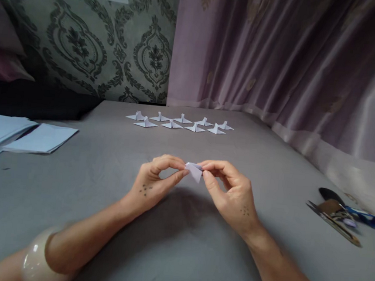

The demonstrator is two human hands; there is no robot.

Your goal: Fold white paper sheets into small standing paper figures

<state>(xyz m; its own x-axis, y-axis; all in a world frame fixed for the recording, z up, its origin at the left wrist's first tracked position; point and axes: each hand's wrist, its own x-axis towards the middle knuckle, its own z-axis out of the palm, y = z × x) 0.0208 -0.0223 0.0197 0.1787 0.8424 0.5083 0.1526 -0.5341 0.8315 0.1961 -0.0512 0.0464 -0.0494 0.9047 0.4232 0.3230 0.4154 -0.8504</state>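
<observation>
Both hands meet over the middle of a grey surface (177,253), pinching one small folded piece of white paper (194,171) between them. My left hand (154,179) grips its left corner between thumb and forefinger. My right hand (227,190) pinches the right side, fingers curled. A pale bangle (34,256) sits on my left forearm. Farther back lie several finished folded paper figures (180,122) in two rows.
Stacks of flat white paper sheets (39,138) lie at the left edge. Scissors (341,213) with a dark and blue handle rest at the right. A pink curtain (295,71) hangs along the back and right; patterned wallpaper covers the back left wall.
</observation>
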